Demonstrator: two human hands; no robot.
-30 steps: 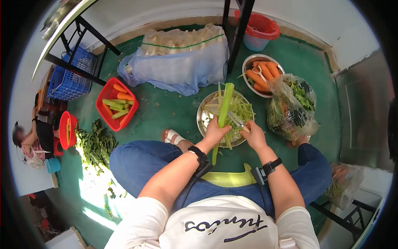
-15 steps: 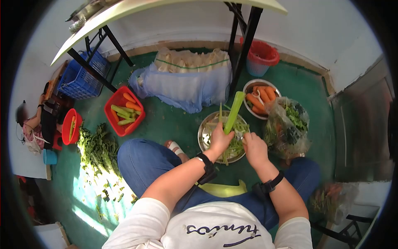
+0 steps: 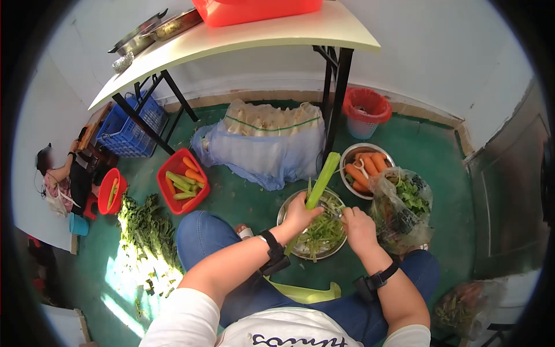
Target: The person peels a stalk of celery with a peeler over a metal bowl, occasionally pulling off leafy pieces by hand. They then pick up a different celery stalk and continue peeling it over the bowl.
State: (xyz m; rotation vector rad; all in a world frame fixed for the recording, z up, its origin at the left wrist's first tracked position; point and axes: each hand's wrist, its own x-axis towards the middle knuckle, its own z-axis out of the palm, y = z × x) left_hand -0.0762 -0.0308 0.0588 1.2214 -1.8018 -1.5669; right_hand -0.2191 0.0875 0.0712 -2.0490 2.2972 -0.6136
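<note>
My left hand (image 3: 300, 214) is wrapped round a long pale green celtuce stem (image 3: 325, 176), which slants up and away over a metal bowl (image 3: 283, 215). Green peelings (image 3: 321, 234) lie in the bowl. Close beside it, my right hand (image 3: 358, 228) has its fingers closed on a small tool with a shiny metal part, seemingly a peeler (image 3: 338, 213), against the lower part of the stem. My fingers hide most of the tool. Behind the bowl stands another metal bowl with carrots (image 3: 359, 180). A clear plastic bag with leafy greens (image 3: 410, 196) is at its right.
A red basin (image 3: 163, 188) holds carrots and green stems. Leafy trimmings (image 3: 147, 237) spread over the floor at left. A blue-wrapped sack (image 3: 260, 153) lies under the table (image 3: 277, 36). A red-lined bin (image 3: 365, 115) and blue crate (image 3: 133, 130) stand further back. Another person (image 3: 58, 176) sits far left.
The view has tilted up, so the scene sits lower and a red container on the table shows. The celtuce stem stays in my left hand; my right hand stays beside it.
</note>
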